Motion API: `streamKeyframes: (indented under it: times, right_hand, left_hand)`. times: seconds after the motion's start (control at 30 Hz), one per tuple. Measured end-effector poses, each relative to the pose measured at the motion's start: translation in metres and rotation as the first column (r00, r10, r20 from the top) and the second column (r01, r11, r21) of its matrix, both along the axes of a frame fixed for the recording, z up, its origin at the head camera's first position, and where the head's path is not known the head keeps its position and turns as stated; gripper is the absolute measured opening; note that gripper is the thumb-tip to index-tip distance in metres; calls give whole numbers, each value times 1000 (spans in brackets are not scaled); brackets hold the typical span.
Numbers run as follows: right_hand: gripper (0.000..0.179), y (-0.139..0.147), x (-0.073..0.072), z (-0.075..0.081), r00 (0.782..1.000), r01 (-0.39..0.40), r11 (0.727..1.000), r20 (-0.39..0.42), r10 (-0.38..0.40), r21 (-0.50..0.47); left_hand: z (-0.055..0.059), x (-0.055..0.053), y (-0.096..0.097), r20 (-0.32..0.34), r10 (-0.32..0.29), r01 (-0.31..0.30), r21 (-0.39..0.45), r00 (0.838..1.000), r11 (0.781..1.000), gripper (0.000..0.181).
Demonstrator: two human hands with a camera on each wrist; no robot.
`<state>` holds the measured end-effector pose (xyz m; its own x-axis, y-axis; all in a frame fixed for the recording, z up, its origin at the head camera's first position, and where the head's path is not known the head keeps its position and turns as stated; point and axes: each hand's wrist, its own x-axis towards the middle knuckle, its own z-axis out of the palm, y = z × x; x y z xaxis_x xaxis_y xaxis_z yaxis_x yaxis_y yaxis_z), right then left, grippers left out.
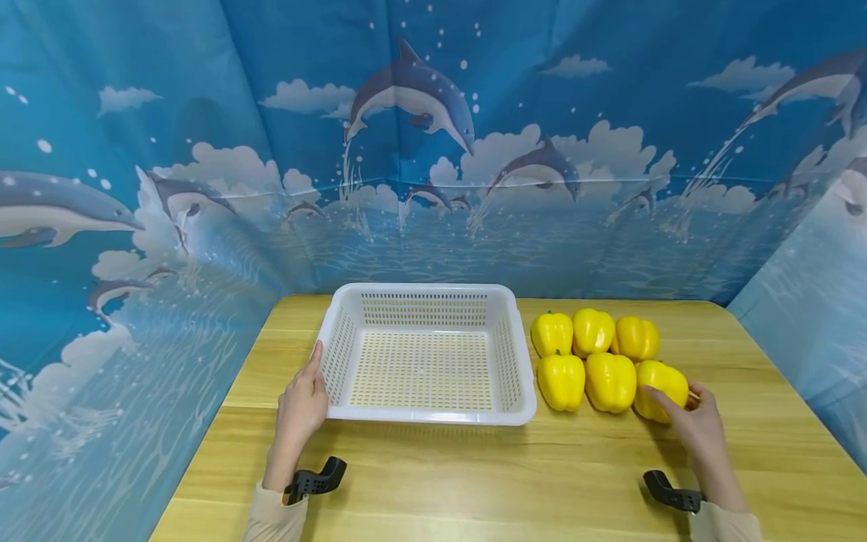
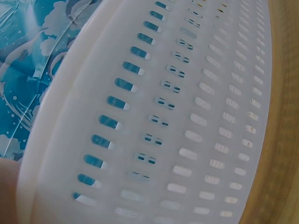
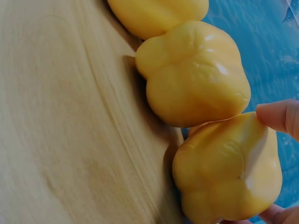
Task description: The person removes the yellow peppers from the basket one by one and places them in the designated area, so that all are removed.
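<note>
In the head view, a white plastic basket [image 1: 421,415] with slotted walls stands on the table. My left hand [image 1: 301,400] rests against its left rim, fingers fairly straight. Close up in the left wrist view is the basket's slotted side wall [image 2: 187,119], with a bit of a finger [image 2: 7,189] beside the rim. My right hand [image 1: 701,425] grips the front-right yellow bell pepper [image 1: 662,385], thumb on one side and fingers on the other. The right wrist view shows that pepper [image 3: 224,172] beside another pepper [image 3: 196,74] in the row.
More yellow bell peppers [image 1: 610,382] sit close together in two rows right of the basket. The wooden table [image 1: 460,482] runs back to a blue dolphin-print curtain [image 1: 433,248]. Black wrist mounts [image 1: 318,479] are on both forearms.
</note>
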<state>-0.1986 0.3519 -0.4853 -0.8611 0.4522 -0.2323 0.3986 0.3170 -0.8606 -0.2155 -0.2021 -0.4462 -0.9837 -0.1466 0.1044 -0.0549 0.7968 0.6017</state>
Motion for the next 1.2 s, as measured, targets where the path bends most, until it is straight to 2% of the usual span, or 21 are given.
streamKeyframes:
  times: [0.53, 0.93, 1.0, 1.07, 1.13, 1.2]
  right_hand:
    - [100, -3, -1, -2, 999, -16, 1000, 31, 16, 6]
    - [104, 0, -4, 2, 992, -118, 993, 35, 117, 28]
    - [103, 0, -4, 4, 993, -117, 990, 0, 117, 79]
    - [100, -3, -6, 8, 990, -110, 976, -68, 124, 186]
    - [97, -8, -8, 15, 979, -89, 943, -147, 143, 320]
    - [94, -15, -11, 26, 956, -78, 889, -220, 196, 452]
  left_hand:
    - [1, 3, 0, -9, -7, 7, -1, 1000, 1000, 53]
    - [1, 1, -2, -4, 2, -2, -11, 1000, 1000, 54]
    - [2, 3, -1, -7, 14, -14, -31, 1000, 999, 56]
    - [3, 5, 0, -44, 39, -43, -87, 998, 995, 57]
    - [7, 8, 3, -117, 58, -76, -158, 991, 985, 57]
    - [14, 10, 9, -220, 54, -104, -221, 974, 970, 56]
